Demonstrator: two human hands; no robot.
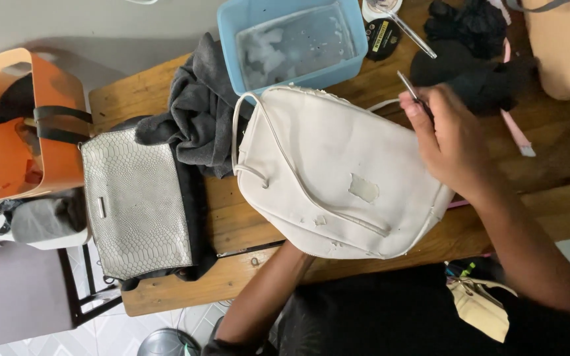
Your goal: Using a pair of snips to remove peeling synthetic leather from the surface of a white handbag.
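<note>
White bag (338,171) lying on wooden table (562,151), propped from beneath by left hand, itself hidden. Right hand (453,142) pinching thin metal tool (409,86) at bag edge. Peeled patches visible; work seemingly unfinished.

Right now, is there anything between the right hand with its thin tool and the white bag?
Nothing visible. The right hand rests directly on the white bag, holding the thin tool above its upper edge. The left hand is hidden under the bag.
</note>
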